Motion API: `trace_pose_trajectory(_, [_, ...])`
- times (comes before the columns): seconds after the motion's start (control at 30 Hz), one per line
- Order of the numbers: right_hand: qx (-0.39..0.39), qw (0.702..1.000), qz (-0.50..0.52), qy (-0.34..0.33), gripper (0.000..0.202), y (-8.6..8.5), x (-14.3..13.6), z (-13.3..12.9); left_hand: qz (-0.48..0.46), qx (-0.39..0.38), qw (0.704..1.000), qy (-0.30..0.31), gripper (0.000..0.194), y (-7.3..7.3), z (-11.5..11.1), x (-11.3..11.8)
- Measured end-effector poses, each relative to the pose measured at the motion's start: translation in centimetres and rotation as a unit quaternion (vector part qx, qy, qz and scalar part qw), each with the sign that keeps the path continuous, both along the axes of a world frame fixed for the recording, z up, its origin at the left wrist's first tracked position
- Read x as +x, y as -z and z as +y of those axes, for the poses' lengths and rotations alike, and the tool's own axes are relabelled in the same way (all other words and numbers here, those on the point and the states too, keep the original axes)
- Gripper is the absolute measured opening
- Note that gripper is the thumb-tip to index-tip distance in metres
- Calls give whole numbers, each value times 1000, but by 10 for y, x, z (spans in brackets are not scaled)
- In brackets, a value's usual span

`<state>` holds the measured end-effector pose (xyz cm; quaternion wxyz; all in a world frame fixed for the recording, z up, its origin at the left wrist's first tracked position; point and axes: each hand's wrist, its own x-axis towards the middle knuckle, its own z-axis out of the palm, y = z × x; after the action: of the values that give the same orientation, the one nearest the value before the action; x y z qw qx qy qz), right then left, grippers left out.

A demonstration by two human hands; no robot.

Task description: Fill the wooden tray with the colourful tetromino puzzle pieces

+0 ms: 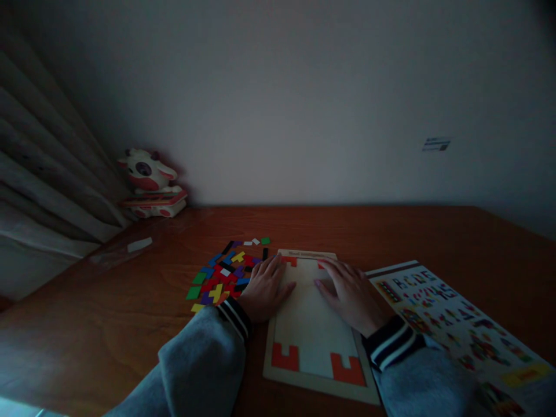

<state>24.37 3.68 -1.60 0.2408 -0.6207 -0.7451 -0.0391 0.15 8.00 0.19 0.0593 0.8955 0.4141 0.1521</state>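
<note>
A shallow wooden puzzle tray (319, 391) lies on the table in front of me. My left hand (266, 288) rests over its left rim with the fingers stretched toward the far end and the thumb apart. On the right rim lies my right hand (348, 291), its fingers and thumb spread. Red U-shaped pieces sit in the tray's corners: one near left (285, 360), one near right (354, 375). Red also shows at the far left corner (291, 262) and far right, partly under my fingers. Between the hands the tray's pale base is bare.
Left of the tray lies a loose spread of coloured puzzle pieces (216, 292). A printed pattern sheet (460, 330) lies to the right, partly under my right sleeve. A cow-shaped toy (152, 185) stands at the back left by a curtain (39, 156). The wall closes off the far edge.
</note>
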Motion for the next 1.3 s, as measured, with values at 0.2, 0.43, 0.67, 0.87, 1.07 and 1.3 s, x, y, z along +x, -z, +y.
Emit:
trace_pose_trajectory(0.2, [7,999,15,32,44,6,1,1,-5,52,990,-132,55,6,4,-2])
trace_pose_trajectory(0.43, [-19,999,16,42,55,13,5,3,38,42,980,-190,55,-2,4,-2])
trace_pose_trajectory(0.67, [-15,999,8,50,61,21,7,5,49,50,981,-180,71,-29,-12,-53])
trace_pose_trajectory(0.87, [-11,998,1,63,63,24,6,5,101,-18,968,-230,109,-10,-59,-118])
trace_pose_trajectory(1.07, [-3,998,-2,61,61,27,7,7,83,-48,977,-190,88,2,-60,-118])
trace_pose_trajectory(1.3, [2,998,1,57,59,29,9,9,-4,13,995,-100,57,-2,-33,-109])
